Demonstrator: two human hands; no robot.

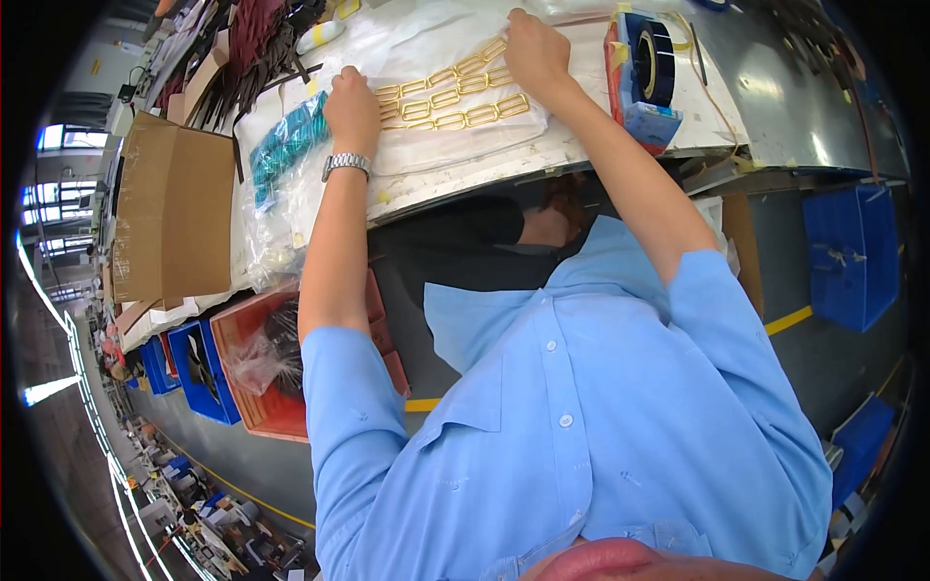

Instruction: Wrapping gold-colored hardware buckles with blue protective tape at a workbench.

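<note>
Left fingers point(346, 76) and right fingers point(517, 17) curl beside 3 rows of gold buckles point(458, 94); cannot tell their grip.

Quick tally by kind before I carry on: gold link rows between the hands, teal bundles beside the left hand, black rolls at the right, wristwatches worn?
Gold link rows: 3
Teal bundle: 1
Black roll: 1
Wristwatch: 1
Total: 6

A worktable point(557, 155), plastic bins point(857, 286) (mostly blue) and yellow floor lines point(788, 321) show a factory workshop.
</note>
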